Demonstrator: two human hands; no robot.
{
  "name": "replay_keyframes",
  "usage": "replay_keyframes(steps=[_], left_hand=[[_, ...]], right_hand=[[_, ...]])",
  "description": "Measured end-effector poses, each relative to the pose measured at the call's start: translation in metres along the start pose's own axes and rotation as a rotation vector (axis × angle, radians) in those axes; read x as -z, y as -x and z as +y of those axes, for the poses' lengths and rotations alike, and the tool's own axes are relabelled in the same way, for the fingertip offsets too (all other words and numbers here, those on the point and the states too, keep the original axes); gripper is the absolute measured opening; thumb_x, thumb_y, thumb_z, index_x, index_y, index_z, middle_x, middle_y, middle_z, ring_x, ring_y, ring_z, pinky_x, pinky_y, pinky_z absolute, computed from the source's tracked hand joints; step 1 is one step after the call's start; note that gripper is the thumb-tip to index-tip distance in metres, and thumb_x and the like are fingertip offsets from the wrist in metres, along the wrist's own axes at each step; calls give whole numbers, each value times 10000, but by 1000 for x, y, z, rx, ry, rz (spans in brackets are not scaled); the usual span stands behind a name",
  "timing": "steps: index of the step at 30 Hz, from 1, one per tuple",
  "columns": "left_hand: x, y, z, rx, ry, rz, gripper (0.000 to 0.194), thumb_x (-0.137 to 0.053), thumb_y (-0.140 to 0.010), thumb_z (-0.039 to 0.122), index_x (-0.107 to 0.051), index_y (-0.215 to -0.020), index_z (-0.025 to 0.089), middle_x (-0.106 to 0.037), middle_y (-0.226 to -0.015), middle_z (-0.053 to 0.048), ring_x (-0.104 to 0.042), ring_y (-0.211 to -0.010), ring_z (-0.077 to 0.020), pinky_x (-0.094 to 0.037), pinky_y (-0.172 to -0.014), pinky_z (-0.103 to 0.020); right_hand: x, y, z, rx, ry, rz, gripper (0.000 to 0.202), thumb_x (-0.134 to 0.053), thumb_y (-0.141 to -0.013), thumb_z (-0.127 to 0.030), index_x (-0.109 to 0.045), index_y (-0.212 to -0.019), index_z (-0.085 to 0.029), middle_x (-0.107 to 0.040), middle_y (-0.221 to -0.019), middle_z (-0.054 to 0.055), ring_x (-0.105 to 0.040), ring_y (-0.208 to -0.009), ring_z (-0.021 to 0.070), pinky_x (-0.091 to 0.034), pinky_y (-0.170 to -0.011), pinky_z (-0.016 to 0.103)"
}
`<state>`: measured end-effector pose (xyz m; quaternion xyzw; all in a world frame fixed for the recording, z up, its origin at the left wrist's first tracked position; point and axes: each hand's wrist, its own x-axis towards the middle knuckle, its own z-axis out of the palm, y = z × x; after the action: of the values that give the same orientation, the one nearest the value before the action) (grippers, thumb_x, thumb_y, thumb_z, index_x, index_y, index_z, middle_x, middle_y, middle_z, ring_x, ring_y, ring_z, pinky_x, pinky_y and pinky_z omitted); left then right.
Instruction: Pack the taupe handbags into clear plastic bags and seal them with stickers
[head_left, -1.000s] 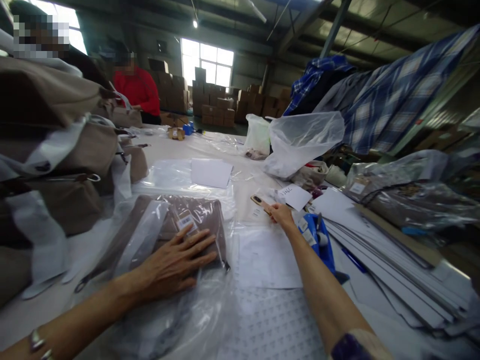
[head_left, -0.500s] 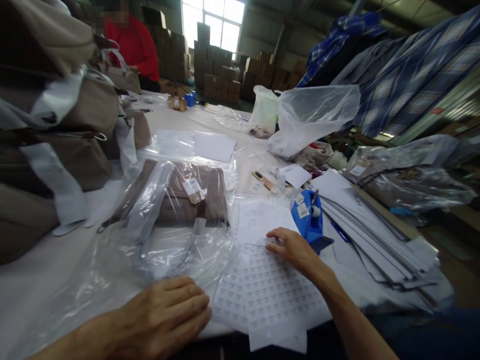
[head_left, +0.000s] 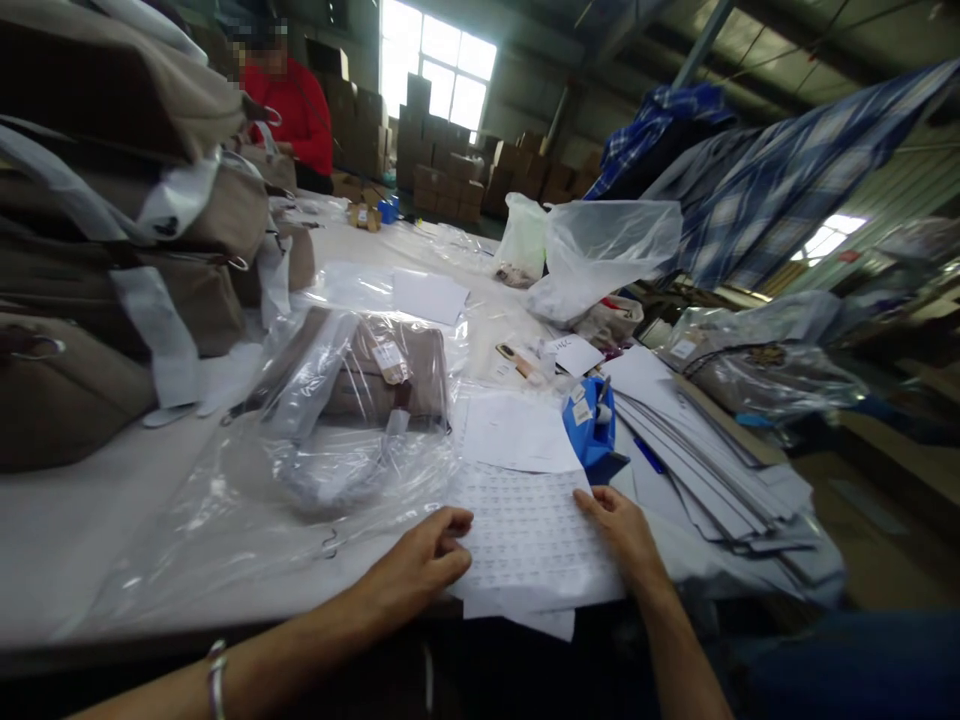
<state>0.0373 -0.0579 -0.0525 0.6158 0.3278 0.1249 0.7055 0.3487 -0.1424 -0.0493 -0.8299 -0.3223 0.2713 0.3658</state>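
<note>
A sheet of small printed labels (head_left: 525, 530) lies at the table's front edge, overlapping other sheets beneath it. My right hand (head_left: 619, 525) pinches its right edge between thumb and fingers. At the opposite edge is my left hand (head_left: 431, 555), its fingers bent and the thumb apart from them, holding nothing that I can see. A white paper (head_left: 517, 430) covers the top of the label sheet. To the left, a taupe handbag (head_left: 390, 380) with a hang tag (head_left: 391, 362) lies inside a clear plastic bag (head_left: 247, 520).
A blue tape dispenser (head_left: 589, 430) stands right of the papers, beside a blue pen (head_left: 649, 455) and stacked sheets (head_left: 697, 470). Taupe handbags (head_left: 67, 390) pile up at left. Behind lie a phone (head_left: 514, 358) and plastic bags (head_left: 607, 240). A person in red (head_left: 300, 110) stands at the far left.
My left hand has moved right, off the plastic bag to the label sheet's left side. My right hand has come down to the right edge, and the sheets now line up more closely.
</note>
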Motion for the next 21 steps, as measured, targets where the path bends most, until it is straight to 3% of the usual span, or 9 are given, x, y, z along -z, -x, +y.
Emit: replay_keyframes(steps=[3, 8, 11, 13, 17, 19, 21], left_hand=[[-1, -2, 7, -52, -37, 60, 536, -569, -816, 374, -503, -1282, 119, -625, -1096, -120, -583, -1074, -259, -450, -969, -398], [-3, -4, 17, -232, -218, 221, 463, -558, -829, 328, -549, -1271, 190, -534, -1347, -133, -477, -1273, -301, -361, -1102, -455], [2, -10, 15, -304, -218, 348, 580, -610, -824, 351, -479, -1363, 181, -416, -1489, -140, -335, -1404, -313, -210, -1200, -484], [5, -14, 14, -276, -110, 370, 685, -647, -822, 412, -411, -1416, 164, -381, -1516, -157, -323, -1419, -313, -207, -1203, -485], [7, -23, 20, -158, 303, 177, 712, -716, -775, 520, -476, -1328, 140, -575, -1327, -185, -547, -1238, -319, -428, -1050, -451], [6, -27, 26, -114, 446, 118, 582, -748, -756, 493, -565, -1179, 138, -677, -1140, -149, -652, -1051, -284, -498, -928, -398], [3, -32, 29, -97, 513, 147, 428, -760, -752, 435, -606, -1015, 136, -714, -980, -105, -683, -882, -233, -518, -817, -338]], right_hand=[[-4, 4, -5, -16, -188, -127, 433, -697, -708, -567, -663, -886, -174, -747, -832, 80, -713, -776, 279, -555, -689, 369], [-5, 17, -19, -185, -843, -500, 510, -792, -726, -297, -618, -1177, -136, -728, -1099, 152, -710, -982, 321, -559, -872, 478], [-1, 19, -19, -227, -977, -527, 579, -773, -763, -267, -569, -1293, -149, -702, -1180, 161, -686, -1056, 335, -530, -946, 513], [2, 19, -15, -238, -1001, -516, 622, -763, -781, -282, -533, -1348, -170, -693, -1203, 158, -683, -1065, 335, -525, -957, 517], [2, 18, -5, -223, -962, -514, 662, -794, -760, -280, -525, -1354, -167, -714, -1151, 158, -705, -1009, 320, -548, -912, 492], [0, 18, -3, -222, -892, -510, 640, -818, -731, -286, -561, -1303, -156, -734, -1087, 145, -717, -954, 305, -562, -866, 461], [0, 17, -2, -212, -777, -489, 601, -829, -708, -337, -600, -1233, -157, -750, -1008, 118, -725, -864, 281, -572, -793, 423]])
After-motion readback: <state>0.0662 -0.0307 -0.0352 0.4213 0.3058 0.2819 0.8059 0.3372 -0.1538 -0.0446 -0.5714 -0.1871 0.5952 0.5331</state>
